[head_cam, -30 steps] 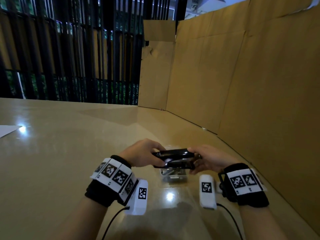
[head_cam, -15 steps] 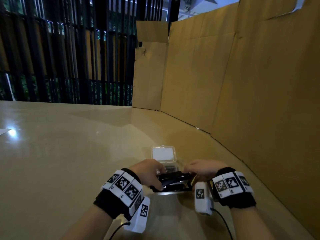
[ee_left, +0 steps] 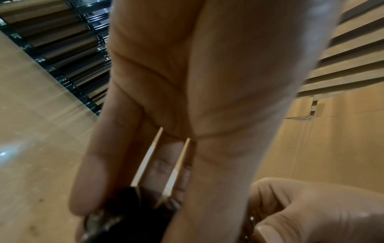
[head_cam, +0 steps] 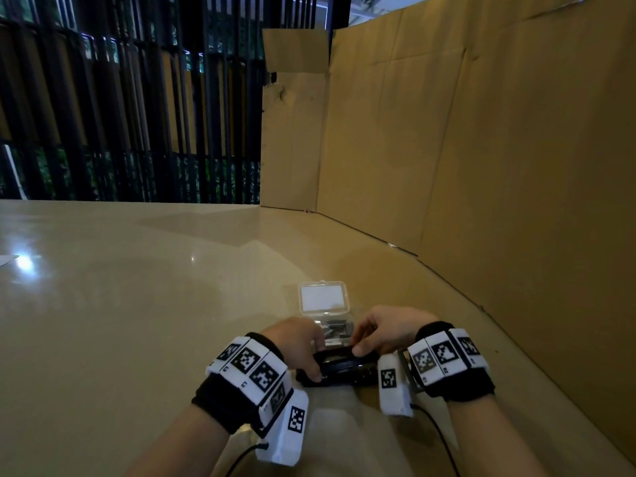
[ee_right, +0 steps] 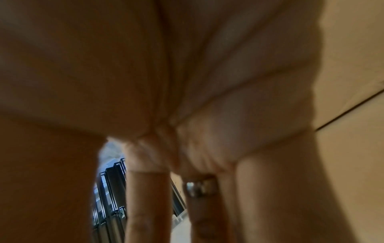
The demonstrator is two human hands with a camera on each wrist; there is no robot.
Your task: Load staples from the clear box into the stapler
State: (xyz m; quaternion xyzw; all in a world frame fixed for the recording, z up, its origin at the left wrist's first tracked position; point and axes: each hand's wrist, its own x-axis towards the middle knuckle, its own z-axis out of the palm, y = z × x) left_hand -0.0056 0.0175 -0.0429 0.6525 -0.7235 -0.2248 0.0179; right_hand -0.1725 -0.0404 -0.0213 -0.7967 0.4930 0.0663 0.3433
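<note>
A black stapler (head_cam: 339, 370) lies across between my two hands, low over the beige table (head_cam: 137, 304). My left hand (head_cam: 299, 349) grips its left end, thumb on the near side. My right hand (head_cam: 382, 333) grips its right end from above. Just beyond the hands stands the clear box (head_cam: 325, 304), lid open and upright, with dark staples (head_cam: 335, 329) in its tray. In the left wrist view the left hand (ee_left: 187, 115) fills the frame, its fingertips on the dark stapler (ee_left: 129, 218). The right wrist view shows only the right hand (ee_right: 187, 98), a ring on one finger.
A cardboard wall (head_cam: 481, 166) runs along the right side and the back right corner. A dark slatted railing (head_cam: 120, 115) stands past the table's far edge. A white sheet corner (head_cam: 7, 259) lies at the far left.
Both hands have brought the stapler down and nearer to me. The clear box, earlier hidden behind the stapler, now shows beyond the hands.
</note>
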